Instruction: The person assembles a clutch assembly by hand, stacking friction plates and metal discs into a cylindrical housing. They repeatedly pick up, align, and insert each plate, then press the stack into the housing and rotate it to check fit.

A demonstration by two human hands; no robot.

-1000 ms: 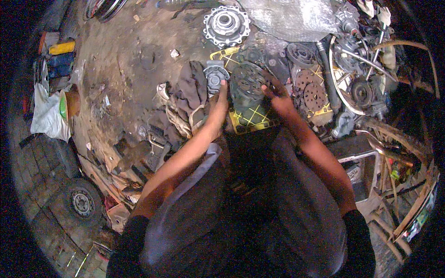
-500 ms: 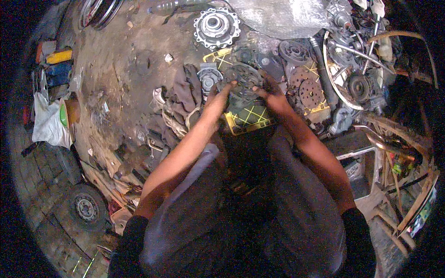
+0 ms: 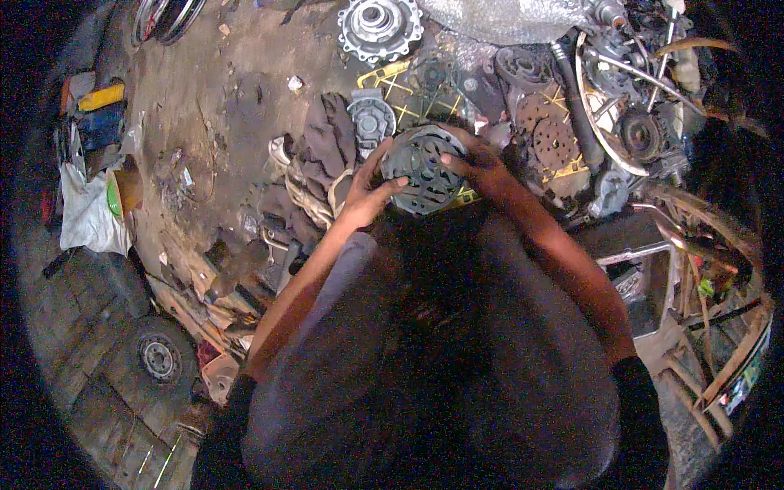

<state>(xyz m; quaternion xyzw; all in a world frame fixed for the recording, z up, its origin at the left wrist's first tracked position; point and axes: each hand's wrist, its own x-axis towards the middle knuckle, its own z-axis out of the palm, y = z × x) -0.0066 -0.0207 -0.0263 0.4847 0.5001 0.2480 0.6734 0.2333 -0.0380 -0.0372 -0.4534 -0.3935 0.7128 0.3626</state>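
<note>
A round dark grey metal part with slots across its face, much like a clutch cover (image 3: 426, 167), is tilted up between my two hands, over my knees. My left hand (image 3: 371, 189) grips its left rim, thumb across the face. On the opposite side my right hand (image 3: 480, 166) holds the rim, with its thumb on the face and its other fingers mostly hidden. Beneath it, a yellow plastic crate (image 3: 469, 196) is largely covered. Just left of the held part lies a small round metal housing (image 3: 374, 122); dark cloths (image 3: 322, 151) are beside that.
A large silver wheel hub (image 3: 380, 28) lies ahead. To the right are rusty perforated discs (image 3: 549, 135), a coiled dark part (image 3: 523, 64) and a curved metal rim (image 3: 600, 122). A small wheel (image 3: 157, 358) and a white sack (image 3: 88, 208) are at the left.
The slotted part has come nearer to me and its face is tilted up toward me, covering more of the yellow crate. Both hands moved back with it, still gripping. The view has shifted slightly.
</note>
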